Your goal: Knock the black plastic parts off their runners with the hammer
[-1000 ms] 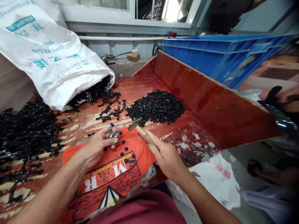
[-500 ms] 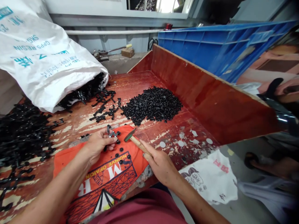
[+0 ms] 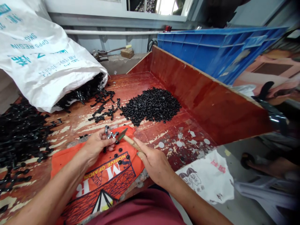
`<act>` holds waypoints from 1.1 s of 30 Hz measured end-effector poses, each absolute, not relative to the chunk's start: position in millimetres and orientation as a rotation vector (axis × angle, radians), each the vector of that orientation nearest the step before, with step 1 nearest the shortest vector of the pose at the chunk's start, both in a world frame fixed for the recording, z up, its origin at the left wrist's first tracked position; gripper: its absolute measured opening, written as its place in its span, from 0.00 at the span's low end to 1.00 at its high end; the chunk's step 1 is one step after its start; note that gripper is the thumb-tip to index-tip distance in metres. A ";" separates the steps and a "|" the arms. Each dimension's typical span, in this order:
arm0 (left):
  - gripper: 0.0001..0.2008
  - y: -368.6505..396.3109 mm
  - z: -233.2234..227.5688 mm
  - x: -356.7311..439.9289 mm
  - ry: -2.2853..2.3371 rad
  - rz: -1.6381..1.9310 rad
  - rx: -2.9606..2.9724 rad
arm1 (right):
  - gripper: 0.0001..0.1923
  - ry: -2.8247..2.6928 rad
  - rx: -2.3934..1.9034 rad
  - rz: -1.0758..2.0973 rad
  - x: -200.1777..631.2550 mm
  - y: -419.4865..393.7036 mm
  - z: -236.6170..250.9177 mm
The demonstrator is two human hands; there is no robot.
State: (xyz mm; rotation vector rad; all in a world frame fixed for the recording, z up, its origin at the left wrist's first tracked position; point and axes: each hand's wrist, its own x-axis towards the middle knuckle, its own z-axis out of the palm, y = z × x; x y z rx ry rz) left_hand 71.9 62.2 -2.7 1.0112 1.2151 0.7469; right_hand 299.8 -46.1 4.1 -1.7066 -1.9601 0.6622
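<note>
My left hand pinches a branched black plastic piece with round ends, held just above an orange printed cloth. My right hand is wrapped round the wooden handle of a small hammer. Its dark, greenish head lies close beside the black piece; I cannot tell whether they touch. Several loose round black parts rest on the cloth below my left fingers. Beyond my hands sits a heap of small black parts.
A white resin sack spills black branched pieces onto the red worktable. Another black pile lies at the left. A raised board borders the right, with a blue crate behind it. Another person is at far right.
The hammer head has moved left, closer to the black piece in my left hand. My left hand keeps its hold, and the view has shifted slightly.
</note>
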 end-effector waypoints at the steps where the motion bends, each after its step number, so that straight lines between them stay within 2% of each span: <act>1: 0.20 61.9 -2.4 71.3 1.208 0.742 1.016 | 0.29 -1.958 -1.723 0.663 298.9 -45.2 4.0; 11: 0.19 63.1 0.0 75.7 1.282 0.760 1.017 | 0.28 -1.959 -1.712 0.682 301.4 -44.9 3.5; 24: 0.12 65.2 9.3 70.8 1.150 0.704 0.901 | 0.29 -2.115 -1.688 0.498 296.8 -43.7 0.0; 29: 0.12 65.2 1.8 68.8 1.253 0.719 0.891 | 0.27 -2.088 -1.650 0.579 302.3 -40.3 9.4; 33: 0.12 64.9 -2.1 67.5 1.283 0.718 0.894 | 0.27 -2.036 -1.659 0.518 304.0 -38.5 19.8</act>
